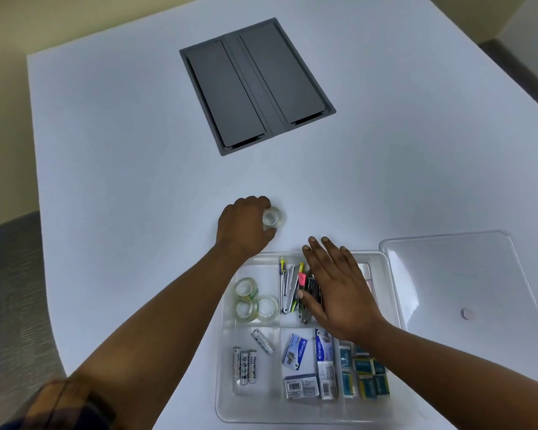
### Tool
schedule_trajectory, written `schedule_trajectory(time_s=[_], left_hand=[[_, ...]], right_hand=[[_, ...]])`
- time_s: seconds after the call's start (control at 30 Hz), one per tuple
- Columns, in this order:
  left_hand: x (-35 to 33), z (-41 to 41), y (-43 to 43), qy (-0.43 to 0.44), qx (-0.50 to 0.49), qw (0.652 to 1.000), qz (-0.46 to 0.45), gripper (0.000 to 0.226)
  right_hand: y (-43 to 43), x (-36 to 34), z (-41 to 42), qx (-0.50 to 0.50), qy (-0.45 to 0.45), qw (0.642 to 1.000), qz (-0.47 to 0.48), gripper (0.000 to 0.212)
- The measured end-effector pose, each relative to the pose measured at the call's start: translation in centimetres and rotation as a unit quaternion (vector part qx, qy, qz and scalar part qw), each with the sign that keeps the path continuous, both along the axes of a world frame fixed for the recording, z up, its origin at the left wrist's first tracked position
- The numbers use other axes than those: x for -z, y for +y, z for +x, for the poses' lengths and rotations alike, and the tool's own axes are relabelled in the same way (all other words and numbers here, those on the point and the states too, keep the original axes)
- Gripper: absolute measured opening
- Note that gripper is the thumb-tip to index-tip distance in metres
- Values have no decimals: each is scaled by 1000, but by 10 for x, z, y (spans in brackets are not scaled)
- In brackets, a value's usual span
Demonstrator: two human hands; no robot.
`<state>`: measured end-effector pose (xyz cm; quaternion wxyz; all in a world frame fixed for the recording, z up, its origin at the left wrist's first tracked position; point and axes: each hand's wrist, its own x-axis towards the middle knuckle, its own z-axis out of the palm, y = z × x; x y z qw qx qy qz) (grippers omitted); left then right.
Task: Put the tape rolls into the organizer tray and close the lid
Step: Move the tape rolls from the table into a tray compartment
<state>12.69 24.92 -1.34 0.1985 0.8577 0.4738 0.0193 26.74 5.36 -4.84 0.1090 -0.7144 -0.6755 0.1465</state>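
Tape roll (273,218) sits gripped in the left hand (246,226) on the counter (121,150). Right hand (339,287), flat and open, steadies the organizer tray (395,305); lift it into the tape compartment

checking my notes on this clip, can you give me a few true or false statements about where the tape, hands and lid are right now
1. The left hand grips a clear tape roll on the table, beyond the organizer tray. True.
2. The lid is shut on the tray. False: it lies on the table to the tray's right, and the tray is open.
3. Three tape rolls already sit in the tray's far left compartment. True.
4. The right hand holds a tape roll. False: it is open, fingers spread over the compartment of clips.
5. The batteries lie in the same compartment as the tape rolls. False: they are in the near left compartment.
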Motion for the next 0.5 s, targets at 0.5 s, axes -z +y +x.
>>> schedule_trajectory(time_s=[0.5], left_hand=[[-26,-80,-100,-80,-4,997,-11,18]], right_hand=[[0,0,-1,-4,-15,1000,2,72]])
